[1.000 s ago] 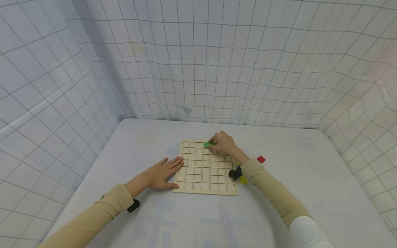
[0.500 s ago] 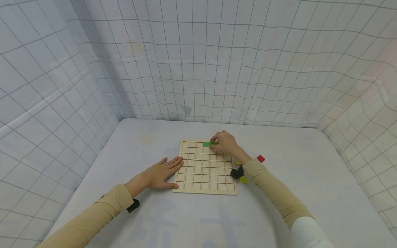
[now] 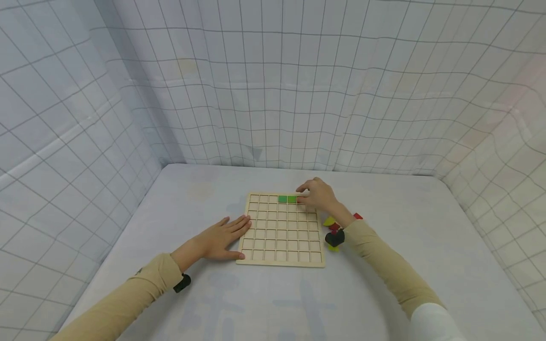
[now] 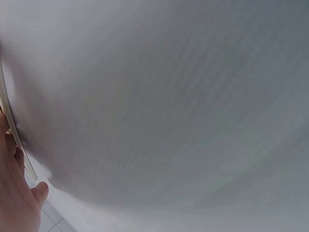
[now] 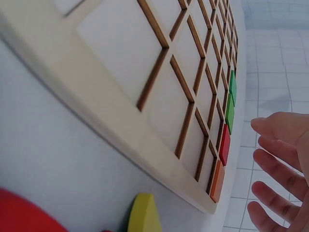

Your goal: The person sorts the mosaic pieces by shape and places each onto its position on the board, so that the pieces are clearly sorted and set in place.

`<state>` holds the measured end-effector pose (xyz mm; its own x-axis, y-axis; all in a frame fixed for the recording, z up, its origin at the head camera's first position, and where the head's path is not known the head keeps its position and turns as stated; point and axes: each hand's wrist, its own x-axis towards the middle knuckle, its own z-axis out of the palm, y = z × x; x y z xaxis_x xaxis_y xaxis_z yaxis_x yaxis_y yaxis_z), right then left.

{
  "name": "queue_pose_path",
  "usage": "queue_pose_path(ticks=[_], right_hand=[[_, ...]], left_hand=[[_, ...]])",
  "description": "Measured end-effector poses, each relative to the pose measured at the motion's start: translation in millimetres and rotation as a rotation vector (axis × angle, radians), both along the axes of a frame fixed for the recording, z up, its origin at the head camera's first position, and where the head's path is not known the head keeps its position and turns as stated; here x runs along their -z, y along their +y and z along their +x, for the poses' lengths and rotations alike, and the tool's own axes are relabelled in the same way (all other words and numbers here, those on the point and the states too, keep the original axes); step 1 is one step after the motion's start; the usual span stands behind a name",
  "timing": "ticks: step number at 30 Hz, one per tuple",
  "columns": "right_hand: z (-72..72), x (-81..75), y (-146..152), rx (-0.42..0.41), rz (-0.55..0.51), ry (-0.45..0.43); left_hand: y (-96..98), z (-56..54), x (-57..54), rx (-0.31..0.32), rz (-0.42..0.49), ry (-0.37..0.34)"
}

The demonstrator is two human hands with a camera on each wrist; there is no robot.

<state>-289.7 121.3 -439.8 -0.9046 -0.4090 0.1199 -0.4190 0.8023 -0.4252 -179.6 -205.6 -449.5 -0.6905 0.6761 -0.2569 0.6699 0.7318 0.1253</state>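
A pale wooden grid board (image 3: 281, 264) lies flat on the table. Along its far row sit a dark green tile (image 3: 283, 199), a lighter green tile (image 3: 292, 199), a red tile (image 5: 225, 145) and an orange tile (image 5: 217, 181). My left hand (image 3: 219, 239) rests at the board's left edge with its fingers stretched out. At the far right corner, my right hand (image 3: 319, 195) is over the row by the red tile. In the right wrist view its fingers are loosely bent, apart from the tiles, and hold nothing. The hand hides the orange tile in the head view.
To the board's right, partly under my right wrist, lie yellow pieces (image 3: 329, 221) and red pieces (image 3: 334, 227), some overlapping. Another red piece (image 3: 358, 216) lies further right, partly behind the sleeve. A grid-patterned cloth wall (image 3: 273, 118) stands behind the table.
My right hand has moved right, away from the lighter green tile it was fingering. That tile now lies flat in its cell. More loose pieces show by the wrist. My left hand has stayed still.
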Motion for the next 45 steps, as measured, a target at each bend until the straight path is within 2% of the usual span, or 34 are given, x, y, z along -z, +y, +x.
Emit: queue_pose_path(ticks=[11,18,26,34,45], right_hand=[[6.0,-1.7,22,0.036,-0.007,0.015],[10.1,-2.8,38,0.042,0.001,0.035],[18.0,-7.9,54,0.063,0.001,0.040],[24.4,-6.3,71,0.079,0.020,0.055],[33.6,-1.0,96,0.152,0.043,0.009]], left_hand=[[1.8,1.6,-1.5,0.005,0.015,0.004],[-0.1,-0.1,2.7,0.006,0.011,0.007],[-0.2,0.7,-1.5,0.006,0.012,0.022],[-0.3,1.7,-4.0,0.017,0.029,0.028],[-0.7,2.6,-1.6,0.031,0.086,0.038]])
